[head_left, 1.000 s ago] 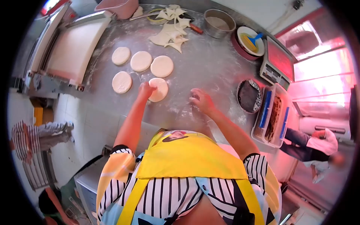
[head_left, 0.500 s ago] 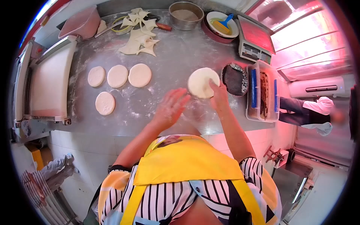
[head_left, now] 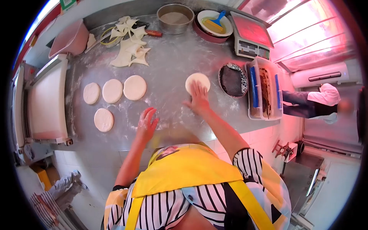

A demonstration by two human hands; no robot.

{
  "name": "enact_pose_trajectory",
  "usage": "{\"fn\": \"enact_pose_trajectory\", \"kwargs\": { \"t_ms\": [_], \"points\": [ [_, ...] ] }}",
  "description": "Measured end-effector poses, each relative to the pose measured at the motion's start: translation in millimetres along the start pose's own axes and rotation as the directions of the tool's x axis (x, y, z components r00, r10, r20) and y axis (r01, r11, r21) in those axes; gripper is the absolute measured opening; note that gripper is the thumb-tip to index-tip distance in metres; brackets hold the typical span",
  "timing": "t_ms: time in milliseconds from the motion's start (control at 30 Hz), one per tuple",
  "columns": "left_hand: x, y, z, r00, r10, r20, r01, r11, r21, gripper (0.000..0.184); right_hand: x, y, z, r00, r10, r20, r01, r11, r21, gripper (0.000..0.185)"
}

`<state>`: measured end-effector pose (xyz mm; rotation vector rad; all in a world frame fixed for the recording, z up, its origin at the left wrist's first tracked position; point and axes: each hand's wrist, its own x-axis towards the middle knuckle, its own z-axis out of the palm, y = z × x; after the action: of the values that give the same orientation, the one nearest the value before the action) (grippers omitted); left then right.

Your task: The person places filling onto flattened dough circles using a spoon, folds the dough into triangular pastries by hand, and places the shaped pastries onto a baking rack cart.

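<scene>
My right hand (head_left: 199, 99) lies with its fingers stretched over a round disc of dough (head_left: 197, 78) on the steel worktop, covering its lower part. To the left, my left hand (head_left: 146, 124) is held over the table with fingers apart and nothing in them. Several more dough discs are on the left side: one (head_left: 135, 87) is the nearest in the upper row, another (head_left: 104, 120) lies below that row. Dough scraps (head_left: 129, 48) are heaped at the back. Right of the worked disc stands a round dark pan with a speckled rim (head_left: 232, 80).
Along the back are a round metal tin (head_left: 175, 21), a bowl with a blue brush (head_left: 217, 22) and a scale (head_left: 251, 48). A lidless plastic box (head_left: 264, 92) with dark contents stands at right. A rolling machine (head_left: 48, 99) borders the left; another person (head_left: 314, 101) is far right.
My right hand has gone from gripping the dough disc at its edge to lying flat on it, slightly left. My left hand has moved left and down, away from the disc.
</scene>
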<state>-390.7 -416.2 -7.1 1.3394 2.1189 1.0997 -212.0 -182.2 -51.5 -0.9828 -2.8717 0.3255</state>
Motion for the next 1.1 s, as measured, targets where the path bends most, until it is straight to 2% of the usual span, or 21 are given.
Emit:
{"fn": "enact_pose_trajectory", "kwargs": {
  "t_ms": [67, 167, 267, 367, 467, 500, 567, 667, 767, 867, 900, 967, 1067, 1100],
  "points": [
    [9, 4, 6, 1.000, 0.031, 0.007, -0.031, 1.000, 0.008, 0.041, -29, -8, -10, 0.998, -0.052, 0.041, 0.052, 0.999, 0.007, 0.093],
    [33, 20, 21, 0.999, 0.030, 0.042, -0.030, 0.999, 0.015, 0.047, -39, -7, -26, 0.990, 0.046, 0.130, -0.064, 0.989, 0.136, 0.097],
    [71, 44, 63, 0.947, 0.320, -0.002, -0.320, 0.946, 0.057, 0.055, -66, 11, -26, 0.972, 0.161, 0.170, -0.154, 0.987, -0.054, 0.088],
    [102, 75, 127, 0.837, 0.528, 0.140, -0.543, 0.833, 0.103, 0.060, -112, 35, -22, 0.951, 0.191, 0.243, -0.233, 0.959, 0.159, 0.072],
    [125, 29, 169, 0.774, 0.555, 0.305, -0.631, 0.713, 0.305, 0.064, -125, 49, -47, 0.948, 0.223, 0.228, -0.281, 0.921, 0.270, 0.058],
    [129, 26, 165, 0.847, 0.462, 0.263, -0.531, 0.733, 0.425, 0.065, -124, 56, -57, 0.952, 0.223, 0.209, -0.283, 0.900, 0.332, 0.056],
    [150, -20, 174, 0.952, 0.304, -0.026, -0.272, 0.885, 0.378, 0.069, -120, 69, -67, 0.959, 0.229, 0.167, -0.281, 0.839, 0.466, 0.051],
    [156, 13, 139, 0.992, -0.066, -0.111, 0.084, 0.983, 0.162, 0.065, -113, 90, -68, 0.981, 0.173, 0.087, -0.192, 0.815, 0.547, 0.045],
    [150, 33, 166, 0.958, -0.280, -0.053, 0.281, 0.895, 0.345, 0.050, -105, 106, -82, 0.988, 0.023, 0.155, -0.115, 0.781, 0.614, 0.039],
    [162, 13, 172, 0.936, -0.337, 0.099, 0.309, 0.925, 0.221, 0.035, -102, 127, -97, 0.978, -0.110, 0.177, -0.036, 0.746, 0.665, 0.034],
    [161, 29, 166, 0.973, -0.232, 0.007, 0.228, 0.960, 0.161, 0.033, -100, 136, -103, 0.973, -0.141, 0.183, -0.024, 0.726, 0.687, 0.033],
    [148, 82, 142, 0.984, -0.026, -0.177, 0.040, 0.996, 0.077, 0.030, -104, 148, -113, 0.960, -0.194, 0.203, -0.017, 0.680, 0.733, 0.032],
    [113, 121, 147, 0.986, -0.053, -0.159, 0.085, 0.977, 0.197, 0.039, -105, 160, -126, 0.914, -0.294, 0.281, -0.022, 0.655, 0.756, 0.033],
    [99, 117, 153, 0.995, -0.057, -0.077, 0.072, 0.973, 0.220, 0.045, -105, 163, -127, 0.900, -0.344, 0.269, 0.027, 0.659, 0.752, 0.032]
  ]
}}
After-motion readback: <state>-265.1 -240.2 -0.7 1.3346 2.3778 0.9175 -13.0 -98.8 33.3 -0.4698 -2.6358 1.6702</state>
